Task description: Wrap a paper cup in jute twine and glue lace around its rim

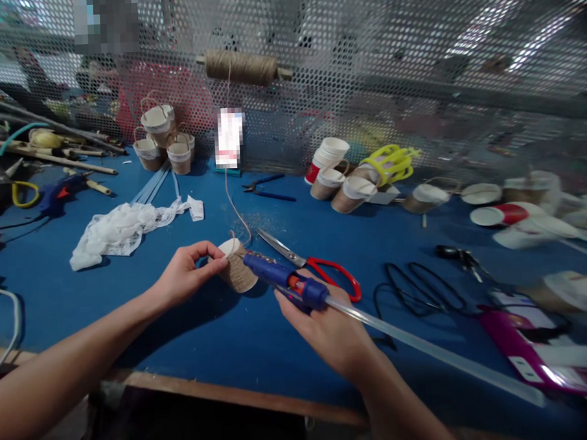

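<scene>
The left hand [191,270] pinches a cup [241,275], well behind the desk's [221,353] front edge; the right hand [333,332] grips a partly hidden glue gun [271,271].

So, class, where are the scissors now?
In the head view, the scissors lie on the blue table, right of the twine-wrapped cup, just beyond the glue gun.

The flat blue tabletop [216,356] has open room in the near middle. A hand could also pass to the right of the red-handled metal scissors [295,255], between them and the small brown and white cups [347,198] farther back. The long clear glue stick [425,345] poking out of the blue plastic glue gun [271,271] blocks the near right. Loops of thin black cord [421,314] lie there too. A crumpled white cloth [121,229] fills a spot on the left.
</scene>
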Demonstrator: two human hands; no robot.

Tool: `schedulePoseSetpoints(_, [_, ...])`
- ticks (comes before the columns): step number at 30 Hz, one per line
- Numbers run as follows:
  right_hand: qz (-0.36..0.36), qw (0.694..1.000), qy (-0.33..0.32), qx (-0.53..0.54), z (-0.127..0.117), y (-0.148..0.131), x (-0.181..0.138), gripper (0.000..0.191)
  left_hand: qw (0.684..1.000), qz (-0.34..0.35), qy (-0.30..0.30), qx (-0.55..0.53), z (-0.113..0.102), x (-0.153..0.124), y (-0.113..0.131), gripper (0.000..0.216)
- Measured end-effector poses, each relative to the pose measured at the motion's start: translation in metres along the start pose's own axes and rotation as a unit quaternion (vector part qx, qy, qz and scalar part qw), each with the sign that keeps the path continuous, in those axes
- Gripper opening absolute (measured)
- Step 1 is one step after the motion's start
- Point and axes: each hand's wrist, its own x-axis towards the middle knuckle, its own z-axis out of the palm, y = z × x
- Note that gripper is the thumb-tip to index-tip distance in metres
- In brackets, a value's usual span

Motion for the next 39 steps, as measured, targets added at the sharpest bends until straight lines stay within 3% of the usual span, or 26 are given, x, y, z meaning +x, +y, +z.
schedulePoseSetpoints(39, [-0.013,1.0,0.012,-0.021,0.0013,0.0006,-0.0025,0.013,0.999,0.029,-0.016,0.002,0.0013,-0.0003,0.0022,0.02])
